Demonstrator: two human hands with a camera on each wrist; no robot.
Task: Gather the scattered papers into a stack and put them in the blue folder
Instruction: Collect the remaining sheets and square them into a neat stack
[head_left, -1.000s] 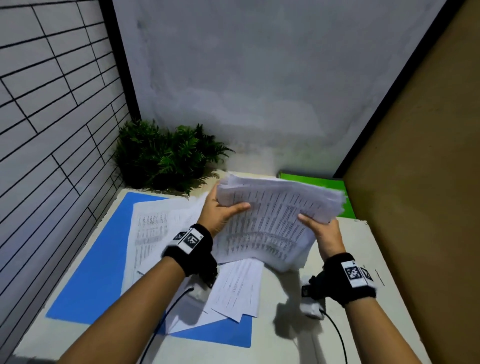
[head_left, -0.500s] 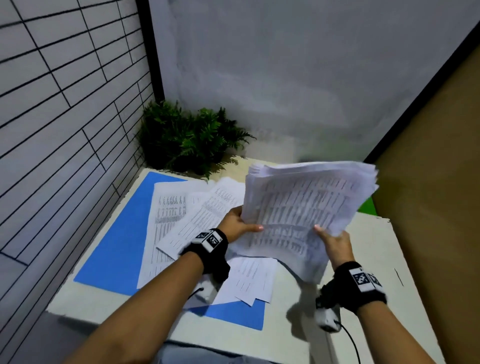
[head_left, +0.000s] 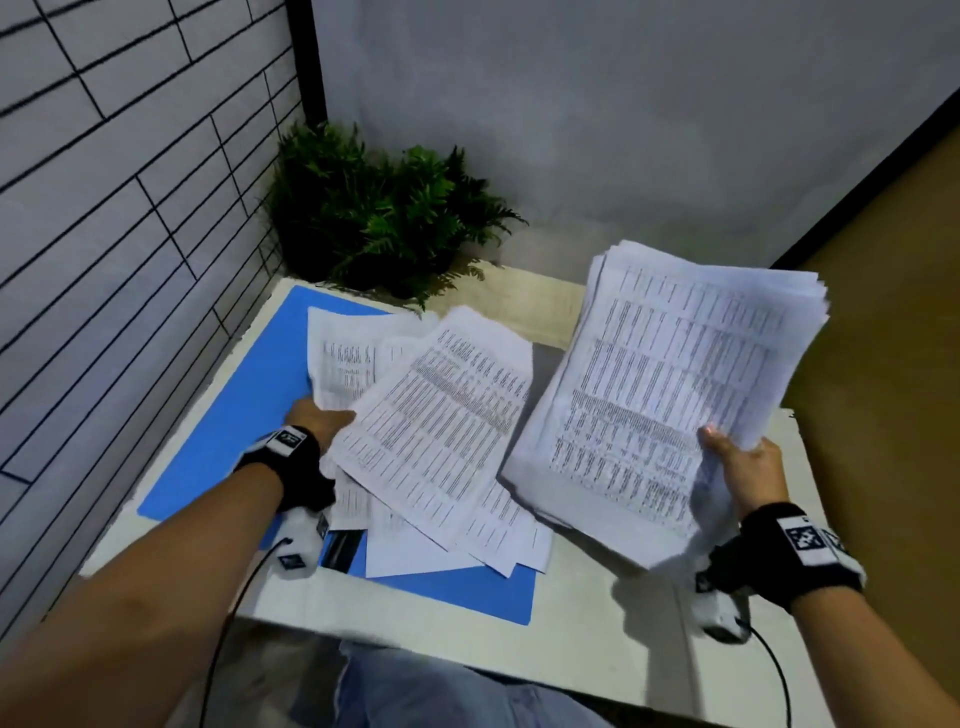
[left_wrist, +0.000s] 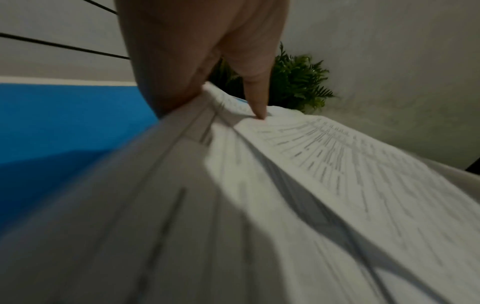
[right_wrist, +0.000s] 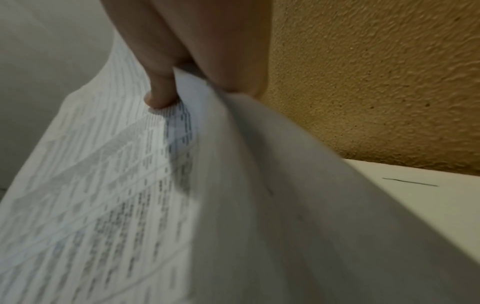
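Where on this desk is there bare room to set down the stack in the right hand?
Bare tabletop lies below the stack held by the right hand, between the blue folder and the desk's right edge. The folder's left strip is also bare. Its middle is crowded with loose papers, which the left hand grips.

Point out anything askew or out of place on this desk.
The loose printed sheets on the open blue folder are fanned at clashing angles, some overhanging its edge; the left hand pinches them. The thick paper stack in the right hand has ragged, unsquared edges.
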